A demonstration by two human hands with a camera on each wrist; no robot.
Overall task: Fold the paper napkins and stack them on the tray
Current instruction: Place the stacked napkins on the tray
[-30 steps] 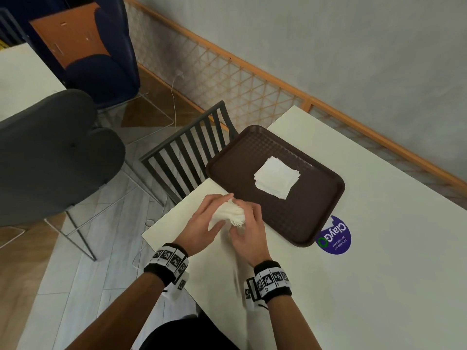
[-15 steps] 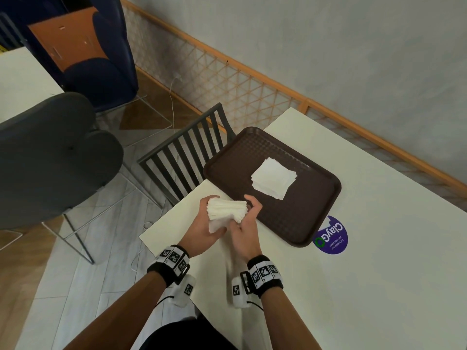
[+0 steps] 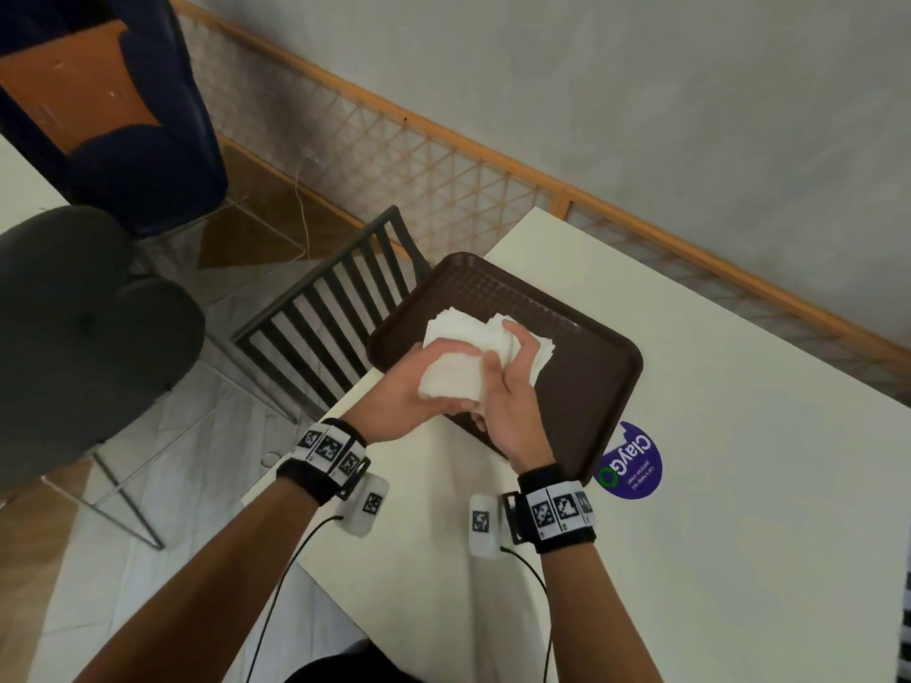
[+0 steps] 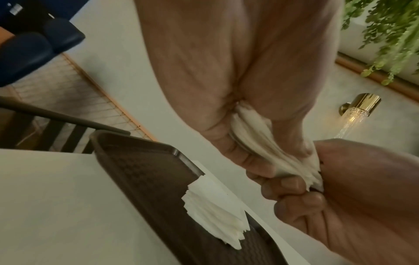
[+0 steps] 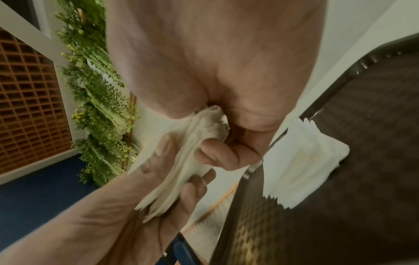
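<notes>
I hold a thick bundle of white paper napkins (image 3: 451, 377) in both hands, just above the near left part of the brown tray (image 3: 591, 386). My left hand (image 3: 424, 382) wraps round the bundle's left side. My right hand (image 3: 508, 382) grips its right end, fingers curled. In the left wrist view the bundle (image 4: 256, 139) sits pinched between thumb and fingers. The right wrist view shows the bundle (image 5: 188, 161) bent between both hands. A stack of folded napkins (image 3: 542, 347) lies on the tray, partly hidden behind my hands; its fanned edges (image 4: 213, 206) show in the left wrist view.
The tray lies at the far left corner of a cream table (image 3: 739, 485), beside a purple round sticker (image 3: 631, 460). A dark slatted chair (image 3: 335, 308) stands against the table's left edge, with a grey chair (image 3: 74, 313) further left. A wooden lattice rail (image 3: 443, 165) runs along the wall.
Both hands have carried the napkin bundle forward and up from the table's near left edge to above the tray, in front of the stack.
</notes>
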